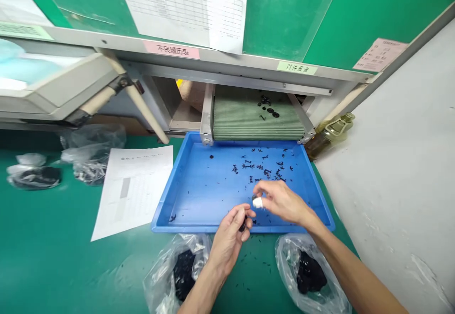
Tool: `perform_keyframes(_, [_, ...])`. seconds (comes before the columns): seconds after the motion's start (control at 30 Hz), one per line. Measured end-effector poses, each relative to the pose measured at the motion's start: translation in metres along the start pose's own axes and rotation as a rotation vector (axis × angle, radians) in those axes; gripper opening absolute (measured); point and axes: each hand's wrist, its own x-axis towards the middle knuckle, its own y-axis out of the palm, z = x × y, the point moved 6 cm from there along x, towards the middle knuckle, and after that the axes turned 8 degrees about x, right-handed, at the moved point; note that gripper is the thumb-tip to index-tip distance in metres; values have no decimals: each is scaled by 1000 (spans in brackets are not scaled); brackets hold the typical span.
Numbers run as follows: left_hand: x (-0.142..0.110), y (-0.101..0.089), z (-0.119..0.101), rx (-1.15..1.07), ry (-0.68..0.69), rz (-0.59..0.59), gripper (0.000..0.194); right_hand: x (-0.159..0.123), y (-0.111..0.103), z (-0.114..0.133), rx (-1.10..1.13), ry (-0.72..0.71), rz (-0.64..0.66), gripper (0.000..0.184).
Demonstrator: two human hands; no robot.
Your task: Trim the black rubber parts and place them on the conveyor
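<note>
A blue tray [185, 186] lies on the green table under the end of a ribbed conveyor belt [245, 115]. Small black plastic parts [265, 166] are scattered over the tray's right half. My left hand [229, 238] is curled at the tray's near rim, its fingers closed on a small black part [242, 227]. My right hand [280, 201] hovers over the tray just beside it, thumb and forefinger pinched on another tiny black piece. A white wrap covers that thumb's tip. The two hands are almost touching.
Two clear plastic bags with black parts lie at the near edge, one [179, 271] left and one [309, 273] right. A printed sheet [133, 186] lies left of the tray; more bags [90, 155] beyond it. A bottle [330, 131] stands by the right wall.
</note>
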Motion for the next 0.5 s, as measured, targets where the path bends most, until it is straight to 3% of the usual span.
perform_keyframes(0.07, [-6,4,-2,2,15,28,28,-22,16,26,97,-63,-5,20])
perform_keyframes(0.17, [-21,2,-1,19,20,16,29,-45,32,40,223,-51,-69,23])
perform_keyframes(0.5, [-60,-5,8,132,95,-57,34,-88,67,18,529,233,-302,23])
